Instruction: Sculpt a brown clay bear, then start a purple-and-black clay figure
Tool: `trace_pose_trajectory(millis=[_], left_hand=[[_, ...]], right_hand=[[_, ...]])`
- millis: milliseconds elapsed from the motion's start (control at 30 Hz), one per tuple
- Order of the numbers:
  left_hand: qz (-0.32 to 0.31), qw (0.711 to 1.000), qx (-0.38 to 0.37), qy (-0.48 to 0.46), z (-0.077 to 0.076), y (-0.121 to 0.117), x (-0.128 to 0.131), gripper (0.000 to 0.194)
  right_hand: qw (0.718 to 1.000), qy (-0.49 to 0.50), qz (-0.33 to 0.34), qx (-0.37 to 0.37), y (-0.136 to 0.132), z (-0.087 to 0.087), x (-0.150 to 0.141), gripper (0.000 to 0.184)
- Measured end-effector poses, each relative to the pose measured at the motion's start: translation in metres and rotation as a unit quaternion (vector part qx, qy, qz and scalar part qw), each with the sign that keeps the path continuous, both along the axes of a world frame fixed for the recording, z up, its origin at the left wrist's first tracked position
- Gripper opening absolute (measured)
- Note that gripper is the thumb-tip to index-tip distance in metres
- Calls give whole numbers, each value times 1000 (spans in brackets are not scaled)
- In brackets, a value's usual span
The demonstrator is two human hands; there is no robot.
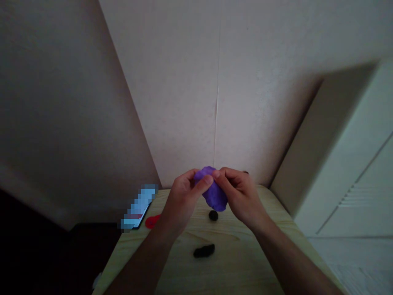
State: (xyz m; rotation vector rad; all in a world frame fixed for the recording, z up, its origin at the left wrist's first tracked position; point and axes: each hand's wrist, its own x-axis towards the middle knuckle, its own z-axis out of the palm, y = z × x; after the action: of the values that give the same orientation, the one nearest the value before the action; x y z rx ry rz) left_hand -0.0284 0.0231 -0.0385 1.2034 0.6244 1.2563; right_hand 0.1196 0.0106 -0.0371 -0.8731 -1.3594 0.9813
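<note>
Between my two hands is a flattened purple piece of soft, clay-like material point(215, 197), held above the wooden table. My left hand point(183, 196) grips its left side, thumb pressed on the face and fingers behind. On the upper right, my right hand point(241, 192) pinches it, with its thumb close to the left thumb. The fingers behind the piece are mostly hidden. Below it on the table lies a small round black lump point(213, 215). Closer to me is a longer black piece point(204, 250).
A flat red piece point(152, 221) lies left of my left forearm, partly covered by it. A lit, blurred-out screen point(138, 209) stands at the left edge of the pale wooden table point(236, 262). The wall rises behind; a white cabinet point(344, 164) is on the right.
</note>
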Motion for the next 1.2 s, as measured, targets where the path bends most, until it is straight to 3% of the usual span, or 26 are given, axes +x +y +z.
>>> trace_pose_trajectory(millis=[300, 500, 767, 1000, 1100, 1200], left_hand=[[109, 991, 68, 34, -4, 7, -2, 28], [47, 998, 30, 40, -4, 4, 5, 34], [58, 993, 66, 77, 5, -4, 3, 13], [26, 997, 62, 33, -5, 3, 1, 14], [-1, 999, 34, -5, -6, 4, 2, 17], [-5, 1000, 10, -20, -5, 4, 3, 21]], right_hand=[[1000, -5, 26, -16, 3, -5, 3, 30], [996, 66, -63, 26, 3, -3, 3, 29], [992, 116, -48, -21, 7, -11, 0, 43], [977, 193, -23, -88, 9, -7, -4, 47], [981, 178, -41, -68, 10, -6, -2, 46], [991, 104, -82, -27, 10, -5, 0, 43]])
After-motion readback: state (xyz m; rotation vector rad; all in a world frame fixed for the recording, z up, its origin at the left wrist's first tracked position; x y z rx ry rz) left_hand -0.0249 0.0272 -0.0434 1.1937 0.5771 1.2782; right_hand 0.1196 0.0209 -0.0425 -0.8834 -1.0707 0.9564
